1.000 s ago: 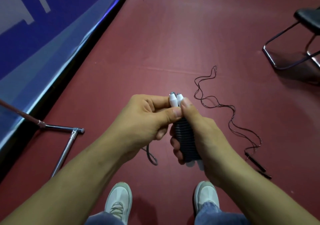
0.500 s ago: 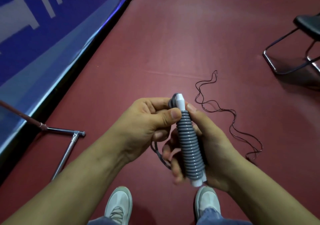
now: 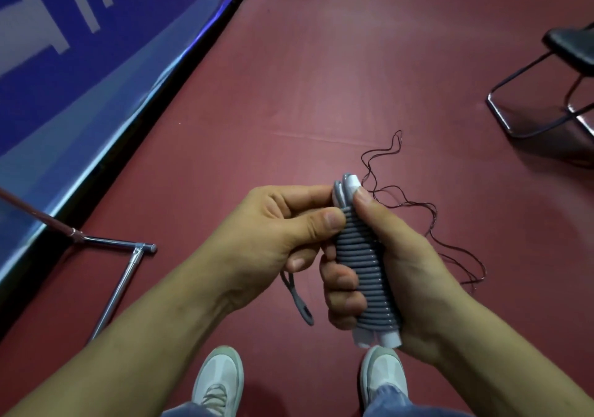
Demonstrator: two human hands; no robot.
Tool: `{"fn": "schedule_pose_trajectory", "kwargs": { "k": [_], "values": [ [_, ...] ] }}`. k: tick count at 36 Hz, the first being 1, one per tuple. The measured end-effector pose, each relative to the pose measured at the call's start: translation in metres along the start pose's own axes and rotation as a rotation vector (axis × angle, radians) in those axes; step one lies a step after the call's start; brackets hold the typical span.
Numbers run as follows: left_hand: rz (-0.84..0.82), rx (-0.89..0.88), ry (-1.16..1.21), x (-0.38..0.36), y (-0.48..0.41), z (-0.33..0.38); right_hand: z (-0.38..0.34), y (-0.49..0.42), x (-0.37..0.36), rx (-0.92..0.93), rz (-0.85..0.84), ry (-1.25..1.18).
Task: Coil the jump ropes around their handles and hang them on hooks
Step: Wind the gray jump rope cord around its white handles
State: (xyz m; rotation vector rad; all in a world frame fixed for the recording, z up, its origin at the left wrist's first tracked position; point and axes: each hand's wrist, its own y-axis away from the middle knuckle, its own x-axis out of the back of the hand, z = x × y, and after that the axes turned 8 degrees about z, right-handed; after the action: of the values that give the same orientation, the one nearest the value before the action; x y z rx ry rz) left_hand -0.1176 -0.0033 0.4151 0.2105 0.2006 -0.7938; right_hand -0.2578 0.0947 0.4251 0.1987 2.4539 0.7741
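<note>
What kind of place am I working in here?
Probably an indoor sports hall or court. The floor is smooth dark red sheet with a seam across it, a blue printed barrier banner runs along its left edge, and a thin jump rope lies loose on it.

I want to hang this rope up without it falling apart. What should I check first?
1. Grey rope wound snug round the white handles: ok.
2. Right hand grips the bundle: ok.
3. Rope's end tucked in: not ok; a loop hangs loose below the left hand.
4. Hook to hang it on: cannot tell; none in view.
5. Thin dark rope on the floor coiled too: not ok; it lies loose.
</note>
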Motion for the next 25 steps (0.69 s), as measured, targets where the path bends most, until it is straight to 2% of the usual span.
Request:
{"fn": "schedule_pose_trajectory", "kwargs": {
  "k": [6,9,11,18,20,22,25],
  "values": [
    [-0.199,0.105,0.206,0.002,-0.002,0.008,0.002,0.002,0.006,-0.163,-0.371,-0.207],
    [-0.217,0.093,0.183,0.001,-0.002,0.008,0.004,0.000,0.006,-0.157,-0.412,-0.217],
    [-0.175,0.053,0.140,0.002,-0.003,0.005,0.004,-0.002,0.006,-0.112,-0.308,-0.133],
    [0.161,0.053,-0.033,0.002,-0.002,-0.004,-0.006,-0.007,0.003,0.222,0.236,0.363],
    [0.230,0.049,-0.042,-0.003,-0.002,-0.005,-0.007,-0.007,0.003,0.278,0.319,0.470],
    [0.252,0.039,-0.038,-0.007,-0.002,-0.007,-0.005,-0.007,0.001,0.302,0.389,0.468],
    [0.155,0.031,-0.012,-0.008,-0.003,-0.005,0.001,-0.006,-0.004,0.256,0.362,0.382]
  ]
}}
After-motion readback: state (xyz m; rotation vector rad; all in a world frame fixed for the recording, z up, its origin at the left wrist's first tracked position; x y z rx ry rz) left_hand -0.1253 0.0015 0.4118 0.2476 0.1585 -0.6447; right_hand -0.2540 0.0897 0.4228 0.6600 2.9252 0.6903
